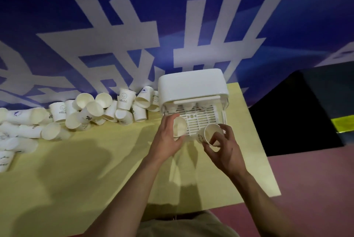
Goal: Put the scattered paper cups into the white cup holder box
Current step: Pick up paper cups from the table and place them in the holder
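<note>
At the table's (115,160) right edge, the white cup holder box (193,85) shows a slatted plastic tray. The left hand (166,137) grips one paper cup (179,126); the right hand (224,146) pinches a second cup (207,135) over the tray's front edge. Scattered cups (86,112) crowd the far-left edge; the near tabletop lies open.

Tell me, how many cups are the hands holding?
2. One cup is in the left hand, at the slatted tray's front left corner. The other cup is in the right hand, at its front right corner.
</note>
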